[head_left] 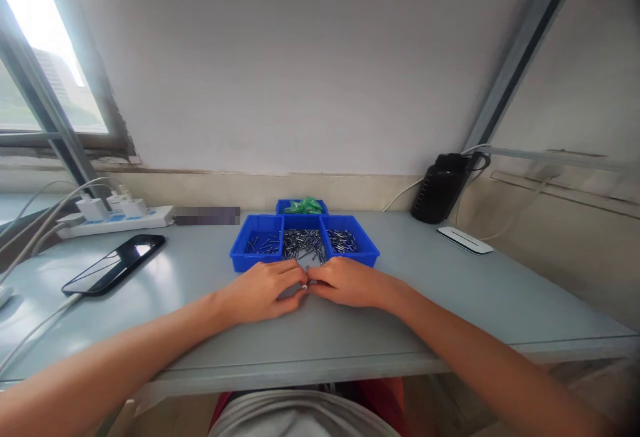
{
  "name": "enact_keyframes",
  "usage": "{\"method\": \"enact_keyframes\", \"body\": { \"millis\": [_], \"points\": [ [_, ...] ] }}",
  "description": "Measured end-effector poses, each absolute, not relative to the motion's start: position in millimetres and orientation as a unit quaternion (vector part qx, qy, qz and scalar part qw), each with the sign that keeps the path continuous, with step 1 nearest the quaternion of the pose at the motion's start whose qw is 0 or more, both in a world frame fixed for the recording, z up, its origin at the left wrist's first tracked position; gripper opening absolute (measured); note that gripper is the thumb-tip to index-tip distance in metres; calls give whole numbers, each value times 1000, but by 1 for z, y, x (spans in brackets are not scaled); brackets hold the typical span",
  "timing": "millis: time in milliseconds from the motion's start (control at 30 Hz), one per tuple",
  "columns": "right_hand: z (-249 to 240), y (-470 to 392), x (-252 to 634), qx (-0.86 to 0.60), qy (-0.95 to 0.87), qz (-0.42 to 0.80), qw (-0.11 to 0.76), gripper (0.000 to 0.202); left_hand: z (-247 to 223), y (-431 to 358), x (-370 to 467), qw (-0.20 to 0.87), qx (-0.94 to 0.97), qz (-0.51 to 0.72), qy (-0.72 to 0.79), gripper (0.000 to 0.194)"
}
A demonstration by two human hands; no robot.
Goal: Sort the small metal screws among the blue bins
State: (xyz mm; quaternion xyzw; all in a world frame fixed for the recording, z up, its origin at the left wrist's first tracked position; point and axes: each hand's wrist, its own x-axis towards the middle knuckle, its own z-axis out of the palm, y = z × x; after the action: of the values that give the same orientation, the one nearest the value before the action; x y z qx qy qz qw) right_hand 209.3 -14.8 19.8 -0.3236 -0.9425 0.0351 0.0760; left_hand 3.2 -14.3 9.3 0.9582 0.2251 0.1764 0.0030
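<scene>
Just in front of the blue bins, my left hand (270, 288) and my right hand (353, 282) meet with their fingertips together. Both are closed in a pinch. A tiny shiny metal piece (305, 286) shows between the fingertips; its exact kind is too small to make out. Behind my left hand, the left blue bin (245, 265) holds a few scattered screws (267, 245). Many screws (303, 242) fill the middle bin, whose front is partly hidden by my hands. More small metal screws (343, 241) lie in the right bin (369, 258).
A smaller blue bin (281, 209) with green packets (305, 206) stands behind. To the left are a phone (117, 267), a white power strip (150, 219) and cables. A black bottle (439, 190) and a flat white device (464, 240) sit at the right.
</scene>
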Motion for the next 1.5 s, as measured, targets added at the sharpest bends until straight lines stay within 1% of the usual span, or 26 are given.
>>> {"method": "enact_keyframes", "body": {
  "millis": [233,367,533,967,1300,1500],
  "points": [
    [28,-19,211,-340,-936,47,73,19,10,-16,4,-42,945,149,289,9],
    [29,-19,211,-337,-936,42,91,22,9,-13,4,-61,945,132,293,14],
    [27,-18,212,-340,-936,30,88,25,5,-11,3,-70,943,120,302,21],
    [27,-19,213,-363,-928,25,86,22,4,-11,3,-110,933,54,338,23],
    [27,-20,212,-356,-930,24,82,23,4,-11,2,-103,930,45,351,22],
    [26,-21,211,-339,-935,24,99,21,5,-12,3,-97,932,44,345,19]
  ]
}}
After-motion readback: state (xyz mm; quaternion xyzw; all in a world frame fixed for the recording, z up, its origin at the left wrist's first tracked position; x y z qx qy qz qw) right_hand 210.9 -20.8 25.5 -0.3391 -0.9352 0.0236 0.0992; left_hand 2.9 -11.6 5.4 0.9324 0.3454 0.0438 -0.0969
